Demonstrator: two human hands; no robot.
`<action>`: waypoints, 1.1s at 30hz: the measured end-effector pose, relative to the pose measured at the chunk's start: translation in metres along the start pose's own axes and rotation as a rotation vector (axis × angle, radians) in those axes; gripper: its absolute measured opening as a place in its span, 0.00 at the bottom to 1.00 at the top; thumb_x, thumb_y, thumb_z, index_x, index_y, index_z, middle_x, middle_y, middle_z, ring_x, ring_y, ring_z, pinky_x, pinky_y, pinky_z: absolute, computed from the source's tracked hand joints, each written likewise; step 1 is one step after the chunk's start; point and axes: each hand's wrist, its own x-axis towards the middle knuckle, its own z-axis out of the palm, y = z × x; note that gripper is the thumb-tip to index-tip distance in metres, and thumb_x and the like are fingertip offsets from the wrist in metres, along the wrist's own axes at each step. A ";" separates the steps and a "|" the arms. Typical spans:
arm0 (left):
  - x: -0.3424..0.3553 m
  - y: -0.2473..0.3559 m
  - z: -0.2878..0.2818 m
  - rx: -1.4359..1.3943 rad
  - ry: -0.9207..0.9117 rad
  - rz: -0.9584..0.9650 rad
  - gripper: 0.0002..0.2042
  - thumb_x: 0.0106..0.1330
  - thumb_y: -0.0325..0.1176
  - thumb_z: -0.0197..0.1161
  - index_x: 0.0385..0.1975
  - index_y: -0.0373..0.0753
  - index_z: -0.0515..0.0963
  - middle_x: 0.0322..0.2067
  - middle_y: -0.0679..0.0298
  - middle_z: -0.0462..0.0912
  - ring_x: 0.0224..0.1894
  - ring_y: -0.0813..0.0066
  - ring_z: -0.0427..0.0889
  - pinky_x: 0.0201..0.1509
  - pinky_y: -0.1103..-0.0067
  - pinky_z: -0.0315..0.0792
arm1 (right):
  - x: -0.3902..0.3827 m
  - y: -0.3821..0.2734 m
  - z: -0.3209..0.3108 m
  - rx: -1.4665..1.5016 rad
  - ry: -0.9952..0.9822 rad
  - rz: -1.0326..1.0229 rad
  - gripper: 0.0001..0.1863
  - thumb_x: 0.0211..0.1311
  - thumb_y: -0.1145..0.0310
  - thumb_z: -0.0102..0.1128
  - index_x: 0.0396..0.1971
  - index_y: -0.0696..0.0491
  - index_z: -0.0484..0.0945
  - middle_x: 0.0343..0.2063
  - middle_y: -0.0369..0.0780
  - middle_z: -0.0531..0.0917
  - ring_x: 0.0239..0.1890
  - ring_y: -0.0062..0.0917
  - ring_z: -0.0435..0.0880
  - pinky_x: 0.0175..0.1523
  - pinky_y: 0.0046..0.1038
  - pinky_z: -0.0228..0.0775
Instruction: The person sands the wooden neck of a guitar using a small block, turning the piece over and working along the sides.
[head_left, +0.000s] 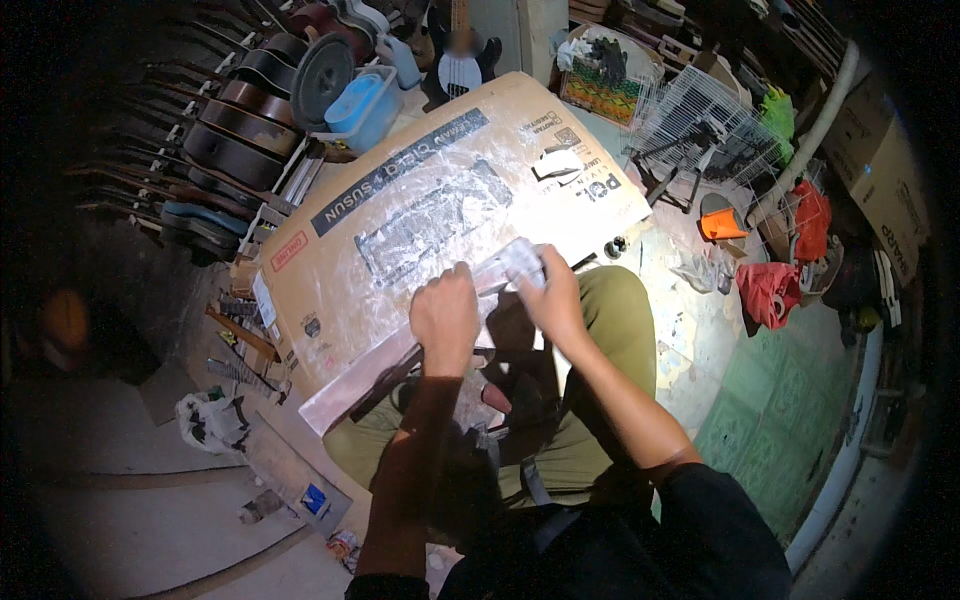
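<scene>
A long, narrow, pale pinkish piece with a straight edge (352, 392) lies slantwise over my lap, along the near edge of a cardboard sheet (330, 240). My left hand (446, 318) is closed in a fist around its middle. At its upper right end my right hand (552, 300) pinches a whitish, crumpled-looking pad (523, 263) against the surface. Whether that pad is paper or cloth I cannot tell. White dust is smeared over the cardboard beyond both hands. A small white piece (558, 165) lies at the cardboard's far right.
Several guitar bodies (240, 130) hang in a row at the far left. Near them stands a clear tub with a blue container (355, 103). A white wire rack (690, 115), an orange scoop-like thing (720, 224) and a red bag (768, 293) lie to the right.
</scene>
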 end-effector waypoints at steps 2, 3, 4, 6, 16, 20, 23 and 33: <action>-0.004 -0.003 0.002 0.001 -0.003 -0.024 0.04 0.61 0.28 0.56 0.32 0.39 0.78 0.24 0.54 0.85 0.29 0.55 0.87 0.31 0.65 0.79 | -0.005 -0.005 0.005 0.050 -0.010 -0.054 0.20 0.56 0.67 0.69 0.47 0.55 0.77 0.39 0.51 0.78 0.46 0.47 0.78 0.50 0.42 0.73; -0.006 -0.007 0.004 0.005 -0.006 -0.039 0.04 0.61 0.28 0.56 0.32 0.39 0.78 0.24 0.54 0.85 0.29 0.55 0.87 0.32 0.65 0.79 | -0.025 -0.028 0.005 -0.093 -0.028 -0.186 0.19 0.57 0.67 0.69 0.47 0.56 0.77 0.39 0.52 0.78 0.45 0.48 0.78 0.49 0.42 0.73; -0.005 -0.009 0.002 0.009 0.008 -0.044 0.04 0.61 0.27 0.56 0.32 0.39 0.78 0.24 0.54 0.85 0.29 0.55 0.87 0.32 0.65 0.79 | -0.036 -0.045 0.001 -0.238 -0.043 -0.321 0.18 0.57 0.68 0.69 0.46 0.57 0.77 0.39 0.53 0.79 0.44 0.49 0.79 0.49 0.41 0.74; -0.003 -0.003 0.001 0.003 0.026 -0.034 0.04 0.61 0.27 0.56 0.32 0.39 0.78 0.25 0.54 0.85 0.29 0.55 0.87 0.31 0.65 0.79 | -0.029 -0.034 -0.003 -0.180 -0.008 -0.259 0.19 0.57 0.67 0.69 0.47 0.57 0.77 0.37 0.53 0.80 0.41 0.49 0.79 0.49 0.41 0.73; -0.003 0.006 0.003 0.019 -0.026 -0.071 0.04 0.62 0.28 0.55 0.33 0.40 0.78 0.26 0.54 0.85 0.30 0.55 0.87 0.32 0.64 0.79 | 0.003 0.013 0.001 0.193 0.014 0.010 0.21 0.54 0.67 0.70 0.47 0.56 0.77 0.39 0.51 0.79 0.41 0.47 0.79 0.48 0.43 0.73; -0.001 0.001 0.007 0.039 -0.013 -0.087 0.05 0.62 0.28 0.55 0.32 0.40 0.78 0.26 0.55 0.85 0.30 0.55 0.87 0.32 0.64 0.79 | -0.043 -0.039 -0.004 -0.222 -0.010 -0.418 0.20 0.53 0.68 0.72 0.43 0.59 0.76 0.34 0.48 0.77 0.39 0.44 0.77 0.46 0.39 0.70; 0.000 0.007 0.006 0.053 -0.016 -0.074 0.04 0.62 0.28 0.56 0.32 0.40 0.78 0.26 0.56 0.85 0.30 0.55 0.87 0.32 0.64 0.79 | -0.010 -0.007 0.001 -0.020 0.061 -0.062 0.20 0.54 0.64 0.71 0.46 0.54 0.79 0.35 0.47 0.76 0.44 0.43 0.77 0.48 0.39 0.72; -0.003 -0.001 0.004 0.063 -0.038 -0.087 0.04 0.63 0.29 0.56 0.32 0.40 0.78 0.26 0.55 0.85 0.30 0.55 0.87 0.32 0.64 0.79 | -0.024 -0.017 0.006 0.005 0.031 -0.205 0.16 0.57 0.72 0.70 0.44 0.59 0.78 0.36 0.49 0.81 0.39 0.35 0.81 0.48 0.32 0.73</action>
